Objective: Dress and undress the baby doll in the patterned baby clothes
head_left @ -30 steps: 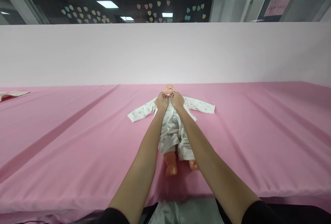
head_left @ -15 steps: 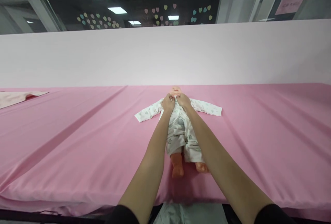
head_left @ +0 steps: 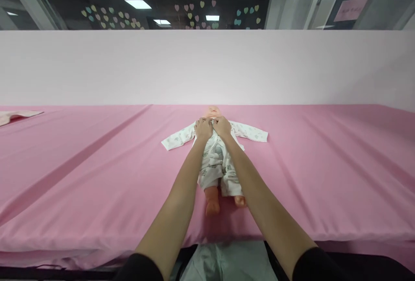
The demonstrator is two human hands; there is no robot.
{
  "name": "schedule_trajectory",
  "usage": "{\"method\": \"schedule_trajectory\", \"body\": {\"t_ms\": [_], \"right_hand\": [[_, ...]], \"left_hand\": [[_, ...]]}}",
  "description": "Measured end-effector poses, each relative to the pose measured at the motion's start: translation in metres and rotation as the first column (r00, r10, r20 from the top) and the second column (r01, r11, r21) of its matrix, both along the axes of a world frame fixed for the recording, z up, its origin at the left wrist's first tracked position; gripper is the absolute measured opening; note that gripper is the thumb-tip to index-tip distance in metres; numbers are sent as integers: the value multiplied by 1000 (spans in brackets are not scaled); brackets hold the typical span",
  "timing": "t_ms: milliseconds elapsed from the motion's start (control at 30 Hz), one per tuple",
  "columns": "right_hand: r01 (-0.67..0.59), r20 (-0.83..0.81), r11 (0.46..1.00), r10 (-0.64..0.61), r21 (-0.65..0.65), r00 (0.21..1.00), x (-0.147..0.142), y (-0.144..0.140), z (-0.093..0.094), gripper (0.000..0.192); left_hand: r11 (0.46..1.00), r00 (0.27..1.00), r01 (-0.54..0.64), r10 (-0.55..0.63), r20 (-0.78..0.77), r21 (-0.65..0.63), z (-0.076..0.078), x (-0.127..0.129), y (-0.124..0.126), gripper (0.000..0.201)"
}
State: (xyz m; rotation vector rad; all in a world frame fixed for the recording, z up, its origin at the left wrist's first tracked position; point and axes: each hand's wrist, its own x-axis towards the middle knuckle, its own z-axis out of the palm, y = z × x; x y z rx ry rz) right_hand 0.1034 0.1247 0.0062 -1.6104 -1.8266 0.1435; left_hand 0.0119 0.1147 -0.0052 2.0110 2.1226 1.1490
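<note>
A baby doll lies on its back on the pink sheet, head away from me and bare feet toward me. It wears a white printed romper with both sleeves spread flat to the sides. My left hand and my right hand sit side by side at the romper's neckline, just below the doll's chin. Each hand pinches the fabric at the collar. My forearms cover part of the doll's body.
A pale pink panel stands along the far edge of the sheet. Another pale garment lies at the far left edge. Beyond the panel is a dark glass wall with paper hearts.
Both hands stay at the romper's collar. Only the view has shifted slightly, first right, then back left.
</note>
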Motion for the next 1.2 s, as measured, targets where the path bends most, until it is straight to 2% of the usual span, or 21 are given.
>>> {"method": "schedule_trajectory", "body": {"t_ms": [100, 167, 333, 400, 500, 733, 933, 1200], "right_hand": [[-76, 47, 994, 72, 80, 996, 3, -7, -5, 30], [-104, 21, 983, 102, 152, 995, 5, -13, -10, 29], [1, -240, 966, 64, 260, 969, 12, -22, -20, 23], [12, -282, 963, 67, 270, 957, 13, -23, -20, 24], [-7, -338, 967, 96, 256, 936, 14, -23, -18, 25], [-47, -398, 973, 135, 225, 908, 18, -26, -15, 23], [-83, -410, 974, 166, 211, 897, 17, -26, -16, 25], [-122, -420, 971, 200, 206, 885, 17, -27, -15, 22]], "left_hand": [[1000, 998, 23, -22, -66, 20, 0, 0, -2, 33], [997, 996, 46, -42, -77, 58, 0, 1, -6, 34], [943, 974, 223, -222, -32, 247, 0, 5, -21, 33], [932, 970, 235, -242, -8, 275, -1, 5, -26, 30], [940, 977, 204, -212, 1, 275, -1, 6, -30, 24], [941, 968, 247, -249, -23, 232, 5, 7, -33, 12], [938, 962, 269, -272, -17, 218, 3, 5, -31, 14], [957, 979, 200, -205, 1, 211, 6, 5, -32, 11]]}}
